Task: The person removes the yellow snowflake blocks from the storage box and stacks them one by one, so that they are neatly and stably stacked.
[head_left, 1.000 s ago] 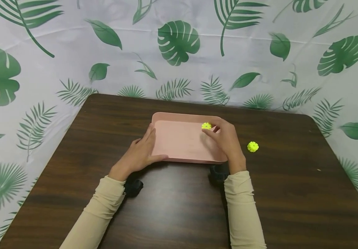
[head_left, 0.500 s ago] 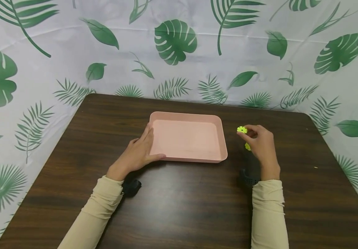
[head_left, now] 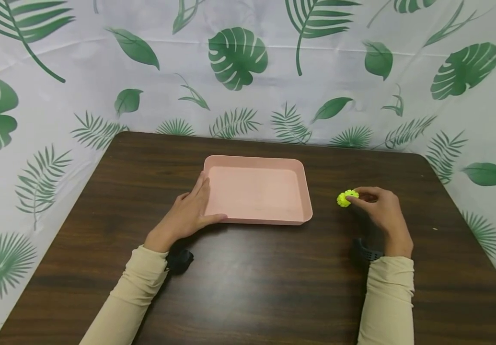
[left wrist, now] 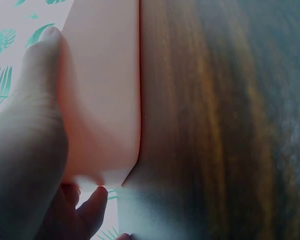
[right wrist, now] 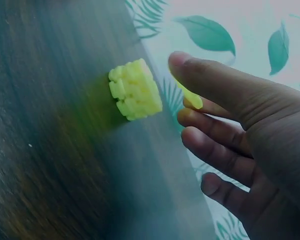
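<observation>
My right hand (head_left: 383, 211) pinches a yellow flower-shaped disc (head_left: 353, 193) between thumb and fingers, on the right side of the table. Just left of it, and partly overlapped by it in the head view, a small stack of the same yellow flower-shaped discs (head_left: 341, 200) stands on the wood. In the right wrist view the held disc (right wrist: 191, 97) shows edge-on, apart from the stack (right wrist: 135, 90). My left hand (head_left: 185, 213) rests at the near left corner of a shallow pink tray (head_left: 258, 222), straight fingers along its left side, thumb along its front rim.
The dark wooden table (head_left: 252, 282) spreads around the tray. A white cloth with green leaves (head_left: 238, 57) hangs behind it. A small pale speck (head_left: 435, 229) lies on the wood at the right. Black wrist cameras (head_left: 180, 261) sit under both wrists.
My right hand has moved from over the tray to the right, then down toward the yellow stack, carrying the disc all along. The left hand has stayed at the tray.
</observation>
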Tool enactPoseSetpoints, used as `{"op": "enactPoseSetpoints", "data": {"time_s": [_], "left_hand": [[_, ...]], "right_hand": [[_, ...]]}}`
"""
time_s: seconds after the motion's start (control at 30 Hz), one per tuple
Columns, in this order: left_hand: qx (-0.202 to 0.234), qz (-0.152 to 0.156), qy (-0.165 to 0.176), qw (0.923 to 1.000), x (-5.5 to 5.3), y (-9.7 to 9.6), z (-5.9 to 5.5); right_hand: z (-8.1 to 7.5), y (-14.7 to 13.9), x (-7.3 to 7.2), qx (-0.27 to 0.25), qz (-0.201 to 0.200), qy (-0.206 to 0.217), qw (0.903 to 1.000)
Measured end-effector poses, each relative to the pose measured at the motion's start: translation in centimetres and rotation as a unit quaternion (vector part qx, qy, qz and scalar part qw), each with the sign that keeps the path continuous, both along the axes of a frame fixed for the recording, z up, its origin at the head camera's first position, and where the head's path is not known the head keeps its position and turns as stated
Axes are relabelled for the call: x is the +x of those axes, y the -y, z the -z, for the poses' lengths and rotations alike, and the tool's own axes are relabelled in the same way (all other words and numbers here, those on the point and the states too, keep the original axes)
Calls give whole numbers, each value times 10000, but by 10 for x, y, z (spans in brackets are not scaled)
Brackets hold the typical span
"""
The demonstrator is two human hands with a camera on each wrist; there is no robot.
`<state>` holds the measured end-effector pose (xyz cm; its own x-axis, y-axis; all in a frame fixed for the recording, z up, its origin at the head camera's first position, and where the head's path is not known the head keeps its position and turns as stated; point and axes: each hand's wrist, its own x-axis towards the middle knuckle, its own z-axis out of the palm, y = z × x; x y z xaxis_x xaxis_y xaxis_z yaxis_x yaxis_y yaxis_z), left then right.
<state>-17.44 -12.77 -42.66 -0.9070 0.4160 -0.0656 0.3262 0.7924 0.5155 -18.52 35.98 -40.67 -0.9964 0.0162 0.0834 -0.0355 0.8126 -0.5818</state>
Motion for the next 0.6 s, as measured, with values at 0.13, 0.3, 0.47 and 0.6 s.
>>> {"op": "enactPoseSetpoints", "data": {"time_s": [0.13,0.3,0.47,0.6], "left_hand": [[6,-3,7,10000,1,0,0],[10,17,-9,10000,2,-1,0],[6,17,-11,10000,1,-1,1],[-19,5,1,10000,0,0,3]], "right_hand": [[2,2,-2,25,-140,36,9999],[4,3,-3,125,-163,81,9998],[7,2,-3,174,-157,214,9995],[6,4,-5,227,-203,362,9989]]}}
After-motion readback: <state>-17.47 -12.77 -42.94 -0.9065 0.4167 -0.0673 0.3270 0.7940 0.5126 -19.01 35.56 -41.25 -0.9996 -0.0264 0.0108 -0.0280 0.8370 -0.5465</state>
